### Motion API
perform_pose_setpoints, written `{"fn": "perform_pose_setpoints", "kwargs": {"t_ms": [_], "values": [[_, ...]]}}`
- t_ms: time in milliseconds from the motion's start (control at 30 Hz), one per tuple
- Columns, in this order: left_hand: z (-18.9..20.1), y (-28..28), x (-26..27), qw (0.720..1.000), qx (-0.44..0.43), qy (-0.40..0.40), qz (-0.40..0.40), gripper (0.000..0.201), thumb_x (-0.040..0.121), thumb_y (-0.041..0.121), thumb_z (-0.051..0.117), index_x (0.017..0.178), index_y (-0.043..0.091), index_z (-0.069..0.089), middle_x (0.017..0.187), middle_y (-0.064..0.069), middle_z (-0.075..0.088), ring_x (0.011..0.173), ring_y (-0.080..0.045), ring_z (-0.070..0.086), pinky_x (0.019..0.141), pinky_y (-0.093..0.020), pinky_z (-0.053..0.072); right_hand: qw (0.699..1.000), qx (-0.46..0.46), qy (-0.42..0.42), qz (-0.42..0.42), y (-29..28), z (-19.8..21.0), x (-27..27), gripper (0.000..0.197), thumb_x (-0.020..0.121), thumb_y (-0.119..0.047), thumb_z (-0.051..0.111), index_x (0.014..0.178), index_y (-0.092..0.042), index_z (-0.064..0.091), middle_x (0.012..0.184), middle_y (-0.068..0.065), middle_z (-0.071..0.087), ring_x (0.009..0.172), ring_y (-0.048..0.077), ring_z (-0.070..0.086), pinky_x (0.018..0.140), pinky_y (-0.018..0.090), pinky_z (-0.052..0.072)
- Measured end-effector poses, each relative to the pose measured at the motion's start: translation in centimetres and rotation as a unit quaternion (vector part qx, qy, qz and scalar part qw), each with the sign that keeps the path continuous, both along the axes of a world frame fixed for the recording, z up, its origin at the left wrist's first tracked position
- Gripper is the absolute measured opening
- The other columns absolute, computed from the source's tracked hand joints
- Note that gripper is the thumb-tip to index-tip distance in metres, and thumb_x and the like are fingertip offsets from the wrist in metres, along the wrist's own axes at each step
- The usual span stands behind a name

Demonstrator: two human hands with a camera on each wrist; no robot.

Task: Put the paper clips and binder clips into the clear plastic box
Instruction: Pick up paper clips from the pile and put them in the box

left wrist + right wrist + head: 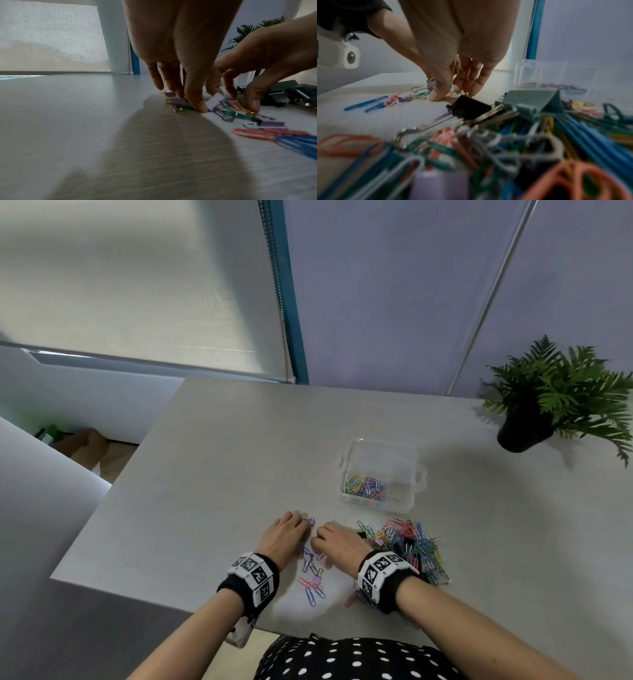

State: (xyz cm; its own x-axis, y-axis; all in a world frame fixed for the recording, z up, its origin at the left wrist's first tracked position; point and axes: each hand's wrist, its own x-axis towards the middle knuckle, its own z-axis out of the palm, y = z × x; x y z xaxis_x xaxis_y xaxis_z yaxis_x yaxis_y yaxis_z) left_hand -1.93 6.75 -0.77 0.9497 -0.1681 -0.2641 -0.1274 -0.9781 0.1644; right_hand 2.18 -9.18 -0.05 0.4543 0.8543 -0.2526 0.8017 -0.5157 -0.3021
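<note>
Table: clips scattered, pointing variously

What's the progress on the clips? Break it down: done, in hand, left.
Done: some coloured paper clips lie in the clear plastic box. In hand: left hand and right hand finger the small scatter of clips between them. Left: that scatter and the big pile beside the box.
</note>
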Motion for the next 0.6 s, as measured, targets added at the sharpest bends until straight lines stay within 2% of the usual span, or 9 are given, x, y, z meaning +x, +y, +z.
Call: {"fn": "perform_pose_setpoints", "kwargs": {"t_ms": [67,133,200,267,300,367,433,500,600], "values": [[0.2,0.1,0.6,0.999,0.026,0.021,-0.012,0.039,0.082,0.023,0.06,0.118,0.011,0.053,0.124,-0.007,0.054,0.114,-0.026,0.045,0.094,-0.035,0.037,1.0,-0.002,-0.004,0.006,-0.3,-0.3,-0.3,0.019,0.074,-0.006,0.068,0.089,-0.004,0.057,0.093,0.015,0.059,0.09,0.029,0.052,0.072,0.042,0.045],[0.5,0.2,0.9,0.998,0.044,0.03,-0.037,0.037,0.079,0.023,0.063,0.113,0.01,0.057,0.118,-0.007,0.059,0.111,-0.027,0.049,0.092,-0.035,0.039,1.0,-0.015,-0.011,0.011,-0.6,-1.1,-0.5,0.028,0.058,-0.013,0.082,0.071,-0.011,0.057,0.072,0.005,0.061,0.071,0.024,0.057,0.057,0.029,0.049],[0.5,0.4,1.1,0.995,0.051,0.049,-0.065,0.031,0.065,0.027,0.074,0.092,0.015,0.066,0.1,-0.003,0.067,0.098,-0.026,0.059,0.081,-0.03,0.047,1.0,-0.009,-0.016,0.008,-0.9,-1.9,-0.7,0.036,0.048,-0.02,0.087,0.064,-0.015,0.055,0.064,-0.001,0.059,0.062,0.019,0.058,0.05,0.023,0.046],[0.6,0.6,1.2,0.992,0.084,0.056,-0.08,0.034,0.045,0.038,0.084,0.07,0.023,0.066,0.078,0.007,0.069,0.078,-0.017,0.065,0.066,-0.02,0.05,1.0,-0.005,-0.029,0.012,-1.1,-1.8,-0.8,0.038,0.044,-0.022,0.087,0.063,-0.018,0.055,0.062,-0.005,0.057,0.06,0.014,0.057,0.048,0.02,0.043],[0.3,0.6,1.2,0.99,0.095,0.044,-0.094,0.033,0.047,0.038,0.083,0.071,0.022,0.066,0.079,0.007,0.069,0.081,-0.017,0.064,0.068,-0.02,0.05,0.999,-0.001,-0.038,0.013,-1.2,-1.7,-1.0,0.039,0.041,-0.025,0.088,0.061,-0.02,0.055,0.06,-0.007,0.056,0.058,0.012,0.056,0.046,0.019,0.041],[0.6,0.0,1.4,0.987,0.106,0.053,-0.111,0.026,0.076,0.028,0.068,0.097,0.014,0.064,0.105,-0.003,0.066,0.106,-0.024,0.055,0.088,-0.03,0.044,0.999,0.008,-0.048,0.009,-1.4,-1.4,-1.2,0.041,0.037,-0.031,0.089,0.06,-0.023,0.055,0.057,-0.01,0.055,0.055,0.008,0.054,0.046,0.017,0.041],[0.5,-0.2,1.5,0.983,0.13,0.05,-0.122,0.027,0.089,0.022,0.052,0.112,0.008,0.056,0.122,-0.008,0.057,0.118,-0.027,0.043,0.097,-0.035,0.034,1.0,0.004,-0.029,-0.007,-1.5,-1.4,-1.1,0.043,0.036,-0.035,0.089,0.059,-0.024,0.055,0.055,-0.011,0.055,0.054,0.007,0.054,0.046,0.016,0.04],[0.8,-0.4,1.7,0.979,0.144,0.056,-0.134,0.028,0.091,0.021,0.048,0.115,0.007,0.053,0.125,-0.009,0.054,0.12,-0.027,0.04,0.098,-0.035,0.032,0.999,0.029,-0.039,-0.013,-1.8,-0.9,-1.0,0.038,0.044,-0.034,0.088,0.062,-0.022,0.057,0.058,-0.008,0.058,0.059,0.01,0.056,0.05,0.018,0.041],[1.1,-0.1,1.7,0.978,0.141,0.06,-0.138,0.03,0.092,0.022,0.044,0.116,0.007,0.052,0.125,-0.01,0.053,0.119,-0.028,0.04,0.099,-0.035,0.032,0.99,0.077,0.053,-0.106,-3.0,0.0,0.3,0.013,0.082,-0.022,0.064,0.086,-0.011,0.058,0.089,0.005,0.063,0.088,0.019,0.052,0.074,0.03,0.041]]}}
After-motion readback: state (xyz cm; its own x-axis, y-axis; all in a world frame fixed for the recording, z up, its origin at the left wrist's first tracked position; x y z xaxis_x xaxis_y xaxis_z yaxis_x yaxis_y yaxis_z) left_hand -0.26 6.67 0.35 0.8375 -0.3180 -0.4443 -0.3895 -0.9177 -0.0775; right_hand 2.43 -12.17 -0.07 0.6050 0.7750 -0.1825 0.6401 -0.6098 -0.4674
